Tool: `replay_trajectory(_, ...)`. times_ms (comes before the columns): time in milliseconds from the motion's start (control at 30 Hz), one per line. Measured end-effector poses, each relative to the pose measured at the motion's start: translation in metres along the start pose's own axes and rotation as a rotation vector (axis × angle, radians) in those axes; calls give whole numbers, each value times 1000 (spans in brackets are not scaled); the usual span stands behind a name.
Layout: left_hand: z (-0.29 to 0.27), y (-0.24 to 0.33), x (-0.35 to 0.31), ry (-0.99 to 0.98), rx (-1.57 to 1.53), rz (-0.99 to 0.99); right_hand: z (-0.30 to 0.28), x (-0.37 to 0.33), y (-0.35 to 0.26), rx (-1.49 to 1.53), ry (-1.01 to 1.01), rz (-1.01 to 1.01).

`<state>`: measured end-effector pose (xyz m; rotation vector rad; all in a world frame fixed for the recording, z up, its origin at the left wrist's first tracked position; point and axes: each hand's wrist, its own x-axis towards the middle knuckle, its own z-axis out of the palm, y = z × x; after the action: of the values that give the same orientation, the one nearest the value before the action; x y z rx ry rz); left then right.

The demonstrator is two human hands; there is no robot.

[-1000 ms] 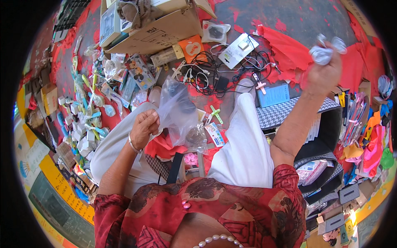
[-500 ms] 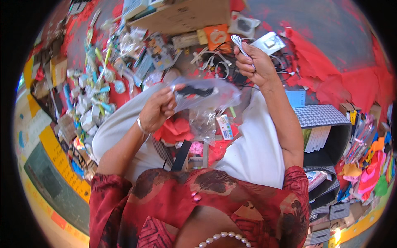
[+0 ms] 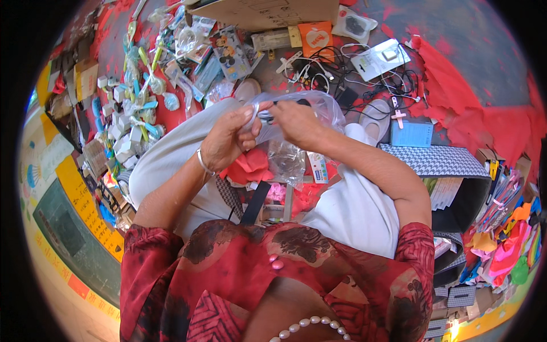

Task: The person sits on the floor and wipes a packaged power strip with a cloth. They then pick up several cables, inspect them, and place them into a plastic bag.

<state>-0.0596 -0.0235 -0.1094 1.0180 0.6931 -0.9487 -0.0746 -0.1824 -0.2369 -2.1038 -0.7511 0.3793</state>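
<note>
Between my knees hangs a translucent plastic bag (image 3: 329,108) with dark contents. My left hand (image 3: 228,134) is closed on the edge of its mouth. My right hand (image 3: 302,125) reaches across to that mouth, its fingers closed around a folded white cable (image 3: 265,116). Most of the cable is hidden by the fingers and the bag. Below the bag lie a crumpled clear wrapper (image 3: 286,161) and a piece of red cloth or paper (image 3: 247,167).
Ahead, loose black and white cables (image 3: 393,85) lie tangled near a cardboard box (image 3: 273,16). A light blue box (image 3: 411,134) and patterned storage boxes (image 3: 433,163) stand at my right. Small white blocks (image 3: 124,142) and brushes are heaped on the left.
My right hand has come down and left with the white cable, from above the floor cables to the bag's mouth. My left hand still holds the bag, slightly further right.
</note>
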Motion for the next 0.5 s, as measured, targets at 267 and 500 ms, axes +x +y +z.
replay_trajectory(267,-25,-14,2,268,702,-278,-63,-7,31,476,-232,69)
replay_trajectory(500,-36,-30,-4,-318,1532,-60,-51,24,129,48,279,375)
